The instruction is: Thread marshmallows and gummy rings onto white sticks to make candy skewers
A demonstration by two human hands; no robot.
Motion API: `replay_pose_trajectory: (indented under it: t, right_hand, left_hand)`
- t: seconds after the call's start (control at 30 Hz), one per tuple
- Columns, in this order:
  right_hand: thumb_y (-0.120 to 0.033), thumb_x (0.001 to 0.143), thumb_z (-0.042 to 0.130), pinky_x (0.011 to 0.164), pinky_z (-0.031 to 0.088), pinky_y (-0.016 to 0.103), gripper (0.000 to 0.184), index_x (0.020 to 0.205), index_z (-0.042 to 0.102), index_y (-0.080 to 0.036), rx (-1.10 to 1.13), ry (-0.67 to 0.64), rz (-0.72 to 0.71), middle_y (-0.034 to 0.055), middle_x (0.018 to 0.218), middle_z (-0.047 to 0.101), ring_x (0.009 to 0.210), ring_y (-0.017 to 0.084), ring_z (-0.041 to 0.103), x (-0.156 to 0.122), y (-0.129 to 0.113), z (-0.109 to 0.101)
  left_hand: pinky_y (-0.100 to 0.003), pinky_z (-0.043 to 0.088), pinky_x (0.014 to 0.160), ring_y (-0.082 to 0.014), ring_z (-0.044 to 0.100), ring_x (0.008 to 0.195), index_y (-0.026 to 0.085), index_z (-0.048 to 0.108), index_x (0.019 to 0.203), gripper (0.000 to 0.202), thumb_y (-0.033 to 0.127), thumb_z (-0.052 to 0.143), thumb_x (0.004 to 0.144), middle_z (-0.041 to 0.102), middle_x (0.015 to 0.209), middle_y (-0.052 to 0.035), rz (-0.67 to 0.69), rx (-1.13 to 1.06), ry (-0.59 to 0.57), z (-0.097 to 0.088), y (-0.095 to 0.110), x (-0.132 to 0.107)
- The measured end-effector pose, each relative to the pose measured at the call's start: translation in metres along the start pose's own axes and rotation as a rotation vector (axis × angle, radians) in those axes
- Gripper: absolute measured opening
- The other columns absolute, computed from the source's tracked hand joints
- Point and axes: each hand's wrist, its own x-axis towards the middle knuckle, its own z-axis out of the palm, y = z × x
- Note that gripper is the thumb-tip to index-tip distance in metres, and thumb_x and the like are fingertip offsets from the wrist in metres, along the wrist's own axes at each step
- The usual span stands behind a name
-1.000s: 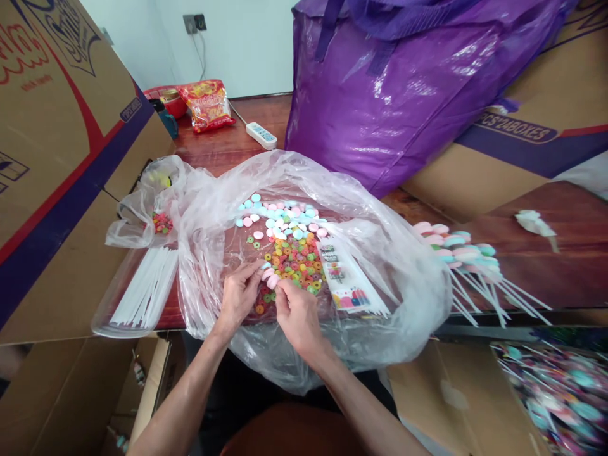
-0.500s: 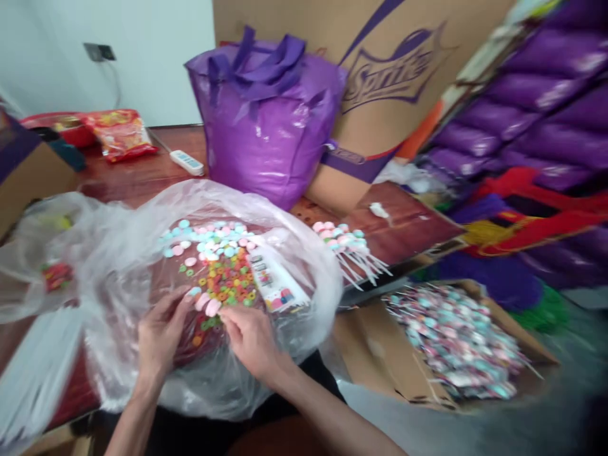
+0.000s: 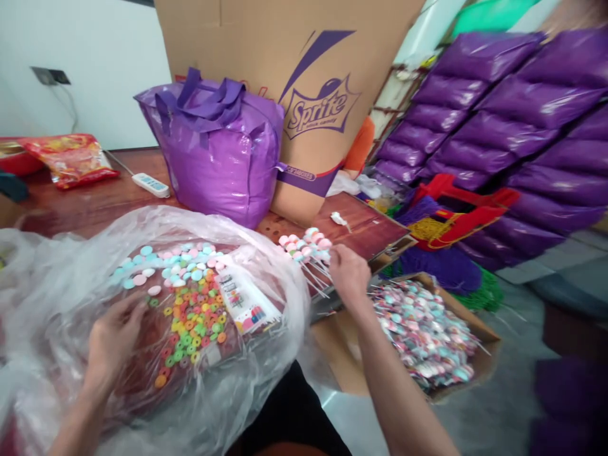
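My right hand (image 3: 350, 275) is closed at the end of a candy skewer (image 3: 323, 244) beside a pile of candy skewers (image 3: 304, 250) with white sticks. The fingertips are blurred there. My left hand (image 3: 116, 329) holds nothing that I can see, its fingers loosely curled and a little apart. It hovers over the clear plastic sheet (image 3: 190, 218), close to a few loose candies. Pink, blue and white tablet candies (image 3: 190, 263) lie spread on the sheet. Nearer to me are orange, yellow and green ring candies (image 3: 194, 323). A printed white packet (image 3: 247, 301) lies to their right.
An open cardboard box (image 3: 484, 354) full of wrapped candy skewers stands at the lower right. Behind the sheet are a purple bag (image 3: 218, 152), a large carton (image 3: 228, 38) and a power strip (image 3: 151, 185). Purple packs (image 3: 498, 114) are stacked at the right.
My right hand has moved right, from in front of me to the skewer pile, with the skewer of candies. My left hand has let go of the skewer. The view has swung right.
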Motion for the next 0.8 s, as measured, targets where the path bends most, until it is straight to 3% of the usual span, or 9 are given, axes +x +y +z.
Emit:
replay_pose_trajectory:
  t: [0.07,0.13,0.23,0.33,0.4,0.47,0.53,0.63,0.8]
  right_hand:
    - [-0.024,0.098,0.046,0.063,0.032,0.029,0.032,0.112,0.074,-0.018,-0.115,-0.135,0.111,0.0151,0.096,0.072,0.076,0.02,0.061,0.018,0.009,0.003]
    - [-0.023,0.096,0.048,0.063,0.031,0.033,0.033,0.114,0.075,-0.015,-0.102,-0.211,0.106,0.0215,0.099,0.071,0.079,0.023,0.063,0.03,0.018,0.01]
    - [-0.033,0.094,0.055,0.061,0.029,0.039,0.035,0.114,0.077,-0.015,-0.137,-0.223,0.158,0.0269,0.101,0.07,0.085,0.028,0.066,0.041,0.028,0.021]
    - [-0.032,0.092,0.06,0.064,0.03,0.043,0.032,0.107,0.078,-0.009,-0.184,0.143,0.142,0.0311,0.103,0.069,0.097,0.035,0.065,0.025,0.025,0.02]
    - [-0.029,0.093,0.058,0.07,0.038,0.042,0.028,0.101,0.077,-0.01,-0.032,0.296,-0.085,0.0265,0.098,0.071,0.096,0.032,0.065,-0.005,0.009,0.016]
    - [-0.03,0.097,0.051,0.078,0.045,0.036,0.027,0.1,0.074,-0.015,0.243,0.172,-0.436,0.0162,0.097,0.073,0.09,0.025,0.066,-0.044,-0.017,0.016]
    - [-0.028,0.099,0.046,0.08,0.048,0.031,0.028,0.096,0.072,-0.019,0.4,-0.059,-0.643,0.0096,0.094,0.073,0.085,0.02,0.066,-0.08,-0.045,0.026]
    - [-0.023,0.097,0.046,0.078,0.047,0.03,0.025,0.096,0.071,-0.017,0.283,-0.177,-0.629,0.0092,0.093,0.071,0.087,0.022,0.064,-0.111,-0.072,0.051]
    - [-0.013,0.097,0.04,0.082,0.044,0.033,0.031,0.106,0.07,-0.014,0.091,-0.186,-0.449,0.0129,0.1,0.068,0.094,0.025,0.061,-0.106,-0.076,0.08]
  left_hand:
    - [-0.039,0.053,0.09,-0.0265,0.072,0.09,0.02,0.075,0.109,0.042,0.042,0.054,0.08,0.078,0.098,-0.0069,0.077,0.047,-0.018,0.001,-0.002,0.005]
    - [-0.036,0.052,0.091,-0.0244,0.07,0.093,0.018,0.074,0.111,0.042,0.038,0.051,0.083,0.078,0.102,-0.0075,0.164,0.056,-0.008,0.001,-0.003,0.008]
    - [-0.032,0.051,0.088,-0.0227,0.069,0.094,0.017,0.074,0.109,0.038,0.034,0.049,0.086,0.077,0.106,-0.0085,0.218,0.063,0.022,0.002,-0.001,0.014]
    - [-0.032,0.05,0.082,-0.022,0.068,0.086,0.019,0.076,0.103,0.033,0.032,0.051,0.087,0.076,0.099,-0.0089,0.262,0.134,0.0,0.005,0.003,0.022]
    - [-0.03,0.049,0.08,-0.021,0.067,0.082,0.021,0.076,0.1,0.028,0.031,0.055,0.085,0.075,0.096,-0.0081,0.335,0.175,-0.04,0.009,0.006,0.028]
    - [-0.03,0.048,0.08,-0.0208,0.066,0.083,0.022,0.077,0.094,0.023,0.026,0.058,0.082,0.073,0.096,-0.0076,0.401,0.214,-0.098,0.012,0.008,0.033]
    - [-0.03,0.048,0.08,-0.0212,0.065,0.084,0.022,0.077,0.09,0.021,0.022,0.059,0.079,0.073,0.095,-0.0075,0.417,0.24,-0.135,0.014,0.009,0.037]
    - [-0.03,0.046,0.079,-0.0214,0.065,0.08,0.021,0.076,0.085,0.021,0.025,0.056,0.082,0.072,0.087,-0.0068,0.358,0.222,-0.119,0.012,0.008,0.037]
    - [-0.027,0.044,0.07,-0.0175,0.062,0.072,0.017,0.074,0.092,0.028,0.036,0.054,0.086,0.073,0.084,-0.0042,0.231,0.006,-0.082,0.007,0.007,0.029]
